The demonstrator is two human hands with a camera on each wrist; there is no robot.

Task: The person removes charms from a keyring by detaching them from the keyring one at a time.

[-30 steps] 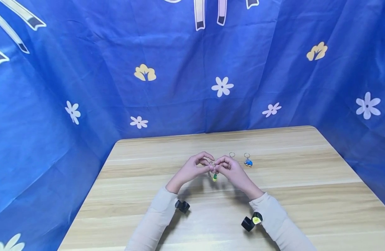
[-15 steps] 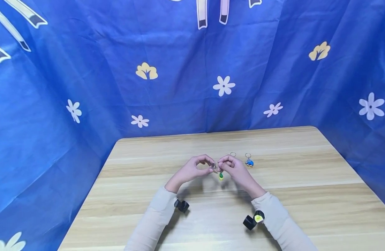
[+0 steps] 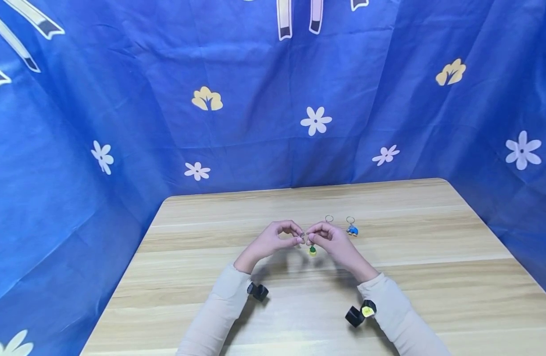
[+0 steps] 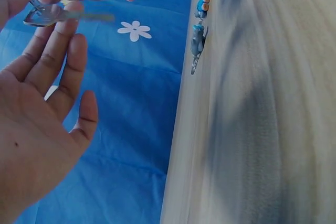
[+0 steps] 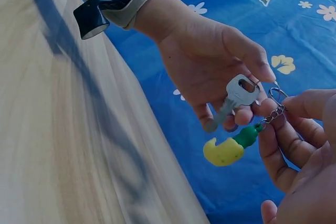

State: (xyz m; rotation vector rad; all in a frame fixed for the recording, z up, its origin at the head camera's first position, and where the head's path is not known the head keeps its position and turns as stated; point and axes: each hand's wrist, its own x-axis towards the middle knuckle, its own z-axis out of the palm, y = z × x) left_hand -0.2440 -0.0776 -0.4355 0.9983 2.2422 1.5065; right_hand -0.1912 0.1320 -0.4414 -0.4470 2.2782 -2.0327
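Note:
My left hand (image 3: 273, 241) pinches a silver key (image 5: 242, 93) with a thin metal ring through its head, above the middle of the table. Facing it closely, my right hand (image 3: 335, 242) pinches the short chain and ring of a keychain (image 5: 274, 113). A yellow-and-green charm (image 5: 224, 150) hangs from that chain, below my right fingertips. Fingertips partly cover the ring, so I cannot tell how it passes between the hands. The left wrist view shows the key (image 4: 42, 15) near my left thumb, the lower left fingers extended.
A keychain with a blue charm (image 3: 352, 230) lies beyond my right hand on the wooden table (image 3: 210, 306). Beside it, another key ring (image 3: 329, 218) shows, its lower part hidden; the left wrist view shows a grey charm (image 4: 197, 40). A blue curtain (image 3: 255, 148) hangs behind.
From nearly touching, my hands drew slightly apart, exposing the metal ring half a second ago. My right hand and the yellow-and-green charm shifted a little right. The other keychains have stayed put.

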